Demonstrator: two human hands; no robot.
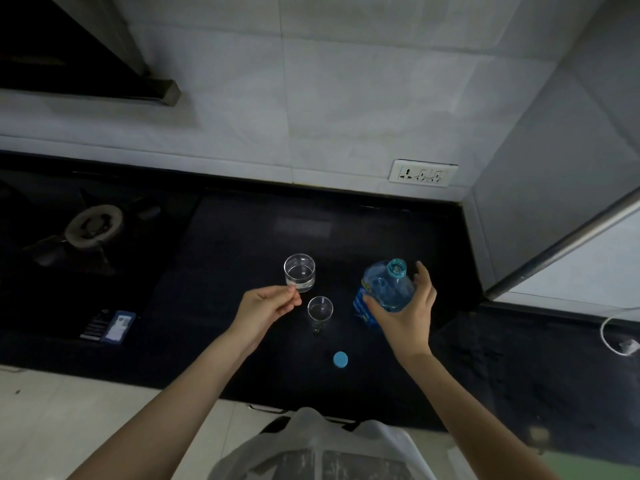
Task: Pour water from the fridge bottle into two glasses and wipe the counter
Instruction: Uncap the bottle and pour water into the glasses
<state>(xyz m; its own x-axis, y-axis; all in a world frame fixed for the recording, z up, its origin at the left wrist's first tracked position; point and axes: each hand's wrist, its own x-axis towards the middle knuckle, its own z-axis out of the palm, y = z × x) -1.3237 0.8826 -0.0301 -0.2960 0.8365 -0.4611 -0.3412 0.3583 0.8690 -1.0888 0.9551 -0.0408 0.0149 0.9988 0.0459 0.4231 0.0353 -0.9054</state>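
Observation:
Two clear glasses stand on the black counter (242, 244). The far glass (300, 274) has a little water in its bottom; the near glass (320, 308) is smaller. My left hand (266, 311) lies just left of them, fingers loosely curled, with a fingertip at the far glass's base. A clear blue bottle (384, 289) stands uncapped to the right, partly filled. My right hand (405, 306) cups around it: the thumb touches the label and the fingers are spread, off the bottle's far side. The blue cap (340, 359) lies on the counter in front.
A gas stove burner (93, 225) sits at the left. A blue and dark packet (110, 325) lies near the counter's front edge. A wall socket (423, 173) is behind the bottle, and a steel-edged panel (571, 244) and a white cable (620, 341) are at the right.

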